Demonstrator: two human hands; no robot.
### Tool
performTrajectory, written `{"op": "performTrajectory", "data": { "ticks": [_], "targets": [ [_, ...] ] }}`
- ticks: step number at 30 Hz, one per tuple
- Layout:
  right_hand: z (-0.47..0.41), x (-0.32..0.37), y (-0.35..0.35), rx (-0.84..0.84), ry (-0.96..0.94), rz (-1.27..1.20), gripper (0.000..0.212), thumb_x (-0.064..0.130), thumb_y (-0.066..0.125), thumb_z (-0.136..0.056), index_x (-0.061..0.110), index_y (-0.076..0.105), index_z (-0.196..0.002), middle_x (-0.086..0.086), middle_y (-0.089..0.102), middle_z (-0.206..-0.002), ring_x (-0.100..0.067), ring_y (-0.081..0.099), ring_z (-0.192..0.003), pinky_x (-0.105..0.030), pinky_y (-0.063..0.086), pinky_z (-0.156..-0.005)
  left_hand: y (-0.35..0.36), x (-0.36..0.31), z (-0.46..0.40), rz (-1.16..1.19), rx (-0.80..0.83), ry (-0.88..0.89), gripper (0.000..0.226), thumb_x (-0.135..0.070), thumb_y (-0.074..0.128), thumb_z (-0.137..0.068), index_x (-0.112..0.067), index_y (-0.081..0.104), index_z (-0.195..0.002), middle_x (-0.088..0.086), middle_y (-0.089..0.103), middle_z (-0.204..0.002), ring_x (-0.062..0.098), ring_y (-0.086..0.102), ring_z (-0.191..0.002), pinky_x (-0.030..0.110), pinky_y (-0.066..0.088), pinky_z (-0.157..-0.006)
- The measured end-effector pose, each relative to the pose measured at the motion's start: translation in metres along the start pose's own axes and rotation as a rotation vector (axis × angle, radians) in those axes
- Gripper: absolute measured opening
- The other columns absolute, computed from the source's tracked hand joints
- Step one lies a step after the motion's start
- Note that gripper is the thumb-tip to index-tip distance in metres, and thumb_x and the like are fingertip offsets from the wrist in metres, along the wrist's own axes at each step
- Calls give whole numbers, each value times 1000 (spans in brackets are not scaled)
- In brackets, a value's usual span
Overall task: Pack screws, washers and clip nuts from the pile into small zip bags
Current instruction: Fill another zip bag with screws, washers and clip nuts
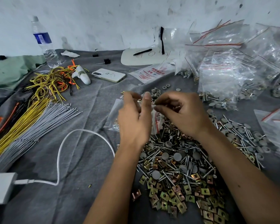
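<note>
We hold a small clear zip bag (156, 120) above the pile (176, 160) of screws, grey washers and clip nuts; our left hand (134, 117) pinches its top with thumb and fingers while our right hand (179, 110) curls in at the mouth, what it holds hidden. The bag hangs upright, mouth toward 12 o'clock, contents unclear. Filled bags (229, 78) heap at 2 o'clock on the grey cloth (81, 159), below a scuffed white wall (103, 21).

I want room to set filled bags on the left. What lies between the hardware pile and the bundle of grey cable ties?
In the head view, a white charging cable loops over the grey cloth between the hardware pile and the grey cable ties; otherwise bare cloth.
</note>
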State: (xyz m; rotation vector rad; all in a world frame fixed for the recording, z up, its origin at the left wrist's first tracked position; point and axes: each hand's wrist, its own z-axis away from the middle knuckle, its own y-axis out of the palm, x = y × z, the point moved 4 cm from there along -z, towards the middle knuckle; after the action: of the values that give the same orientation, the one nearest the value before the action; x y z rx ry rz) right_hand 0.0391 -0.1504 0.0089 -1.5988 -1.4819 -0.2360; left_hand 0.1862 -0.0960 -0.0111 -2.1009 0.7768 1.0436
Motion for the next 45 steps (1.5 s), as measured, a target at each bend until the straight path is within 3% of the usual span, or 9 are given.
{"op": "performTrajectory", "data": {
  "ticks": [6, 10, 13, 18, 24, 30, 34, 39, 45],
  "targets": [
    [3, 9, 9, 113, -24, -17, 34, 11, 78, -87, 43, 67, -83, 28, 69, -75, 5, 66, -72, -7, 44, -66, 19, -12, 7, 120, 256, 130, 76, -88, 22, -89, -24, 34, -128, 8, 61, -105, 24, 65, -102, 51, 54, -87],
    [4, 5, 8, 81, 8, -76, 23, 11, 73, -87, 31, 71, -76, 14, 71, -72, 0, 64, -66, -20, 48, -60, 22, -16, 7, 41, 246, 205, 81, -90, 14, -86, -20, 40, -117, -1, 53, -108, 21, 52, -107, 47, 46, -95],
    [3, -1, 8, 56, 36, -51, 11, 6, 70, -88, 4, 72, -77, -7, 70, -70, -26, 65, -65, -38, 49, -55, 26, -16, 8, -2, 269, 235, 73, -86, 18, -90, -21, 42, -112, -4, 50, -107, 17, 46, -106, 42, 43, -97],
    [1, -9, 1, 41, 67, -136, 17, 19, 67, -87, 8, 69, -74, -10, 64, -67, -22, 57, -62, -38, 46, -55, 28, -15, 11, 5, 338, 226, 75, -84, 21, -91, -19, 44, -120, -5, 50, -115, 15, 46, -113, 38, 43, -99],
    [1, -20, -15, -190, 242, -367, 19, 21, 61, -76, 23, 61, -57, -16, 65, -70, -29, 51, -51, -24, 36, -37, 15, -3, 4, -394, 174, 159, 43, -54, 62, -92, -18, 47, -111, 0, 55, -107, 20, 47, -102, 36, 45, -84],
    [2, -28, -15, -245, 315, -363, 23, 5, 67, -79, 19, 54, -66, -7, 52, -56, -18, 43, -47, -21, 34, -41, 32, -33, 24, -467, 312, 513, 21, -12, 76, -78, -8, 63, -94, 8, 61, -94, 27, 56, -89, 41, 51, -68],
    [2, -28, -18, -221, 331, -382, 21, -1, 70, -90, 17, 60, -94, -3, 69, -65, -18, 59, -56, -26, 52, -53, 35, -53, 39, -229, 398, 722, 15, -17, 77, -83, -5, 67, -83, 9, 61, -83, 29, 57, -75, 37, 43, -63],
    [1, -32, -16, -214, 379, -344, 11, 1, 70, -93, 12, 69, -92, -11, 76, -77, -22, 70, -61, -24, 53, -53, 38, -54, 46, -216, 476, 721, 25, -28, 77, -87, -10, 65, -75, 4, 60, -73, 27, 56, -64, 35, 40, -54],
    [2, -41, -13, -238, 412, -363, 18, 0, 66, -94, 16, 64, -88, -2, 79, -84, -18, 76, -73, -25, 55, -52, 18, -30, 17, -399, 112, 390, 19, -35, 72, -85, -20, 60, -82, -9, 57, -77, 15, 53, -65, 29, 38, -51]
  ]
}}
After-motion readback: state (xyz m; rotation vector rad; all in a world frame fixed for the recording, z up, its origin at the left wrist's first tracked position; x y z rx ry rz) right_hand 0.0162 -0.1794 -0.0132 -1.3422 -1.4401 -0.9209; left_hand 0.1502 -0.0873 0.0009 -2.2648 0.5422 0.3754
